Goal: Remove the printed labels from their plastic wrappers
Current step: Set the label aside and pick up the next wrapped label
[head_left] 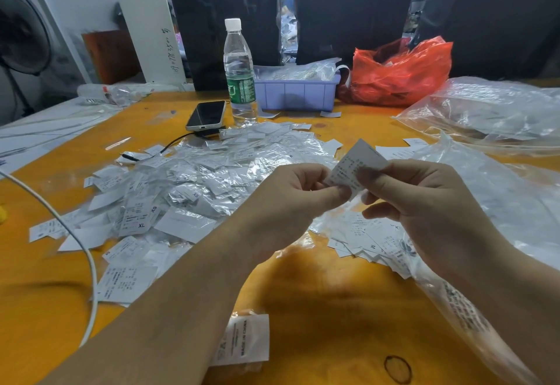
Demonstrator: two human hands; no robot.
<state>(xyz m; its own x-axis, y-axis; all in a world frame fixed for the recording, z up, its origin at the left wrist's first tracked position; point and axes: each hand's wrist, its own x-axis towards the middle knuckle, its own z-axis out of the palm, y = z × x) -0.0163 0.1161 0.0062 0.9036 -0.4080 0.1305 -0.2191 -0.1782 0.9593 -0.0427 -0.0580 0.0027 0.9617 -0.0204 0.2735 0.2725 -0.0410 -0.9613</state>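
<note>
Above the orange table [318, 309], both my hands hold one printed label [357, 162]. My left hand [291, 199] pinches its lower left edge between thumb and fingers. My right hand [424, 202] pinches its right side. I cannot tell whether a clear wrapper still covers it. A large heap of wrapped labels [194, 184] spreads across the table to the left. A smaller stack of bare labels [372, 242] lies under my right hand.
A water bottle [239, 72], a phone [207, 115], a purple bin [298, 92] and a red plastic bag [400, 72] stand at the back. Large clear bags [491, 112] lie on the right. A white cable [75, 233] curves on the left. One bigger label [245, 339] lies near the front edge.
</note>
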